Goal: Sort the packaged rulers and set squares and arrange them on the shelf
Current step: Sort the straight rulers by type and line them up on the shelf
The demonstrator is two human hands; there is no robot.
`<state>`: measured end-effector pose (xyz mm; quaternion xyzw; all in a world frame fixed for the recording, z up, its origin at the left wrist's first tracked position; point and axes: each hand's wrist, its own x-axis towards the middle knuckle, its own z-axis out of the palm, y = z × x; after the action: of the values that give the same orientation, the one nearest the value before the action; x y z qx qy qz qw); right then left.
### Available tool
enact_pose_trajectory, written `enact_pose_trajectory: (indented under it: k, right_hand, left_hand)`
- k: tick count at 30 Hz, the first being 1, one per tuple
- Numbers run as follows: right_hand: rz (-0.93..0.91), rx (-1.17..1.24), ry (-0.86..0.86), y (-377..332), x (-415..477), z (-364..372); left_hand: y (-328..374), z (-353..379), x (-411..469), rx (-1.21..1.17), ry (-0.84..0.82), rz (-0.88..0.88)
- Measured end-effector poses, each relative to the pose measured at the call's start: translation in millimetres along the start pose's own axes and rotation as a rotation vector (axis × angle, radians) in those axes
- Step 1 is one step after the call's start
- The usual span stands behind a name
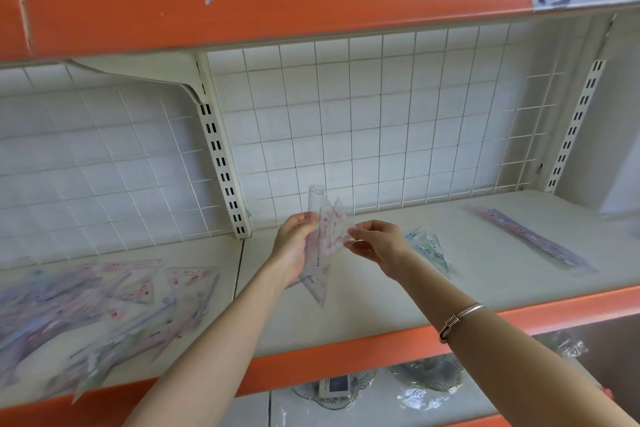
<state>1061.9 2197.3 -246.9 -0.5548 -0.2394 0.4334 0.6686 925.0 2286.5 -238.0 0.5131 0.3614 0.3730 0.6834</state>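
Head view, left to right. A mixed pile of packets lies on the shelf, well left of the fingers. The left hand, fingers curled, grips a ruler fanned upright, apparently so pieces can be told apart. The right hand pinches the corner of a set square, probably to draw it out. Right of the fingers lie a set-square packet, then a ruler packet, likely sorted groups.

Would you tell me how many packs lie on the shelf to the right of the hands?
2: a set-square pack just beyond the right hand, and a long ruler pack farther right. More may lie off-frame.
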Motion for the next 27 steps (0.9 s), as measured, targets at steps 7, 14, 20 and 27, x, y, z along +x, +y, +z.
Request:
enact_pose_trajectory:
  k: [7, 14, 20, 27]
  right_hand:
    - [0.016, -0.004, -0.019, 6.7, -6.3, 20.5]
    - [-0.065, -0.034, 0.112, 16.7, -4.3, 37.4]
    - [-0.286, -0.527, 0.246, 26.1, -2.8, 50.5]
    - [-0.38, -1.084, -0.024, 41.2, -6.1, 57.7]
  left_hand:
    - [2.7, -25.6, 3.1, 0.042, 0.025, 0.046]
    - [13.9, -66.5, 6.4, 0.034, 0.154, 0.103]
    - [19.4, -91.0, 12.5, -0.032, 0.187, 0.125]
    - [22.4, -91.5, 6.4, -0.004, 0.123, 0.106]
